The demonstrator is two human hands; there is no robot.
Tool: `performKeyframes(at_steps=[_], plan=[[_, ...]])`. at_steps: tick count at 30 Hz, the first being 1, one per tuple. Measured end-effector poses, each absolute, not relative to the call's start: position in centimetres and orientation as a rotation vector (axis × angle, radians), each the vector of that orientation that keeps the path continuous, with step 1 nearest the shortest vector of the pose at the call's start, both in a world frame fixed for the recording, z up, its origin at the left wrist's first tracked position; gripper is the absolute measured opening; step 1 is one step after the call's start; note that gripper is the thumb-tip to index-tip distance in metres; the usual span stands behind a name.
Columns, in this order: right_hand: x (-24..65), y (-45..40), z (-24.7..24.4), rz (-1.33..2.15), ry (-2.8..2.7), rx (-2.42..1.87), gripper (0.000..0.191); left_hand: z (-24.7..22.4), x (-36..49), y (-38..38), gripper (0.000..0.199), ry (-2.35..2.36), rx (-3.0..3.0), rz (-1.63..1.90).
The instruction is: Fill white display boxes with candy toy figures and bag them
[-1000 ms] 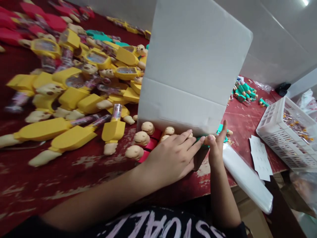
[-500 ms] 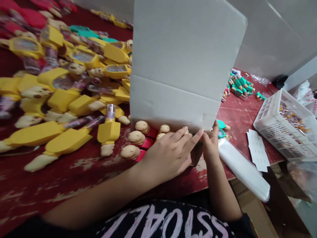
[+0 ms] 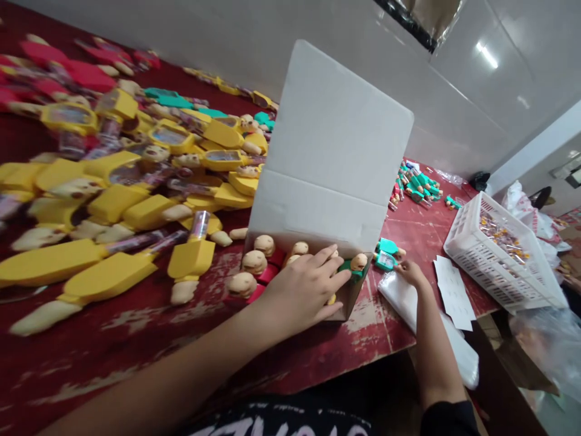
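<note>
Two bare hands work at an open cardboard box, its smooth white flap upright and creased across. The left hand lies with fingers spread over beige, rounded toy heads in the box; red, yellow and green show among them. The right hand is narrow, fingertips together at the end of a green toy just outside the box; I cannot tell how firmly it grips. Large pale letters on the black shirt are upside down and cut off; the smaller line is illegible.

Yellow toys with rounded bodies and clear, patterned tubes are heaped on the scuffed red table, pink toys behind. Glossy plastic bags and a white card sheet lie near a slotted white crate of small wrapped pieces.
</note>
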State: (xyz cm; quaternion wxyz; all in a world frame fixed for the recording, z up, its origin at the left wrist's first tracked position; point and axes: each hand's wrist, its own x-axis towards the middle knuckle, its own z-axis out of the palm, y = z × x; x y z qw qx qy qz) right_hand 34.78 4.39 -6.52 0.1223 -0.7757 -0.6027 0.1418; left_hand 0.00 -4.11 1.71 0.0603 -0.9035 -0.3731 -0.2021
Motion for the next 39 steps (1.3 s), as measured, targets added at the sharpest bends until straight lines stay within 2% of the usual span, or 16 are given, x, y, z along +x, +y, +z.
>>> performKeyframes(at_steps=[6,12,15,20,22,25,29,33,35,39], plan=[[35.9,4.2,-9.1,0.539,-1.685,-2.143,0.022,1.9,0.1,-4.0,0.026,-1.171,-2.768,-0.555],[35.5,4.0,-8.5,0.626,-1.513,-1.885,0.037,2.0,0.2,-4.0,0.024,-1.196,-2.755,-0.562],[34.5,3.8,-7.1,0.471,-1.325,-1.653,0.045,2.1,0.1,-4.0,0.024,-1.168,-2.753,-0.557],[32.5,1.5,-2.6,0.127,-1.008,-1.313,0.038,2.1,0.0,-3.9,0.028,-1.158,-2.756,-0.529],[31.0,-0.8,-0.4,0.169,-0.928,-1.152,0.032,2.0,0.0,-3.9,0.027,-1.166,-2.756,-0.527],[27.3,-4.7,1.8,0.452,-0.833,-0.867,0.024,1.9,0.0,-3.9,0.026,-1.172,-2.755,-0.533],[20.9,-7.1,0.2,0.345,-1.131,-0.739,0.007,1.8,0.1,-3.9,0.024,-1.182,-2.748,-0.565],[17.4,-6.4,-3.1,0.144,-1.629,-0.59,0.009,1.9,0.0,-3.9,0.02,-1.173,-2.765,-0.55],[17.3,-6.2,-3.6,0.218,-1.767,-0.642,0.01,2.1,-0.1,-3.8,0.021,-1.166,-2.794,-0.519],[18.1,-6.5,-2.8,0.485,-1.656,-0.894,0.017,2.3,-0.2,-3.6,0.042,-1.163,-2.847,-0.483]])
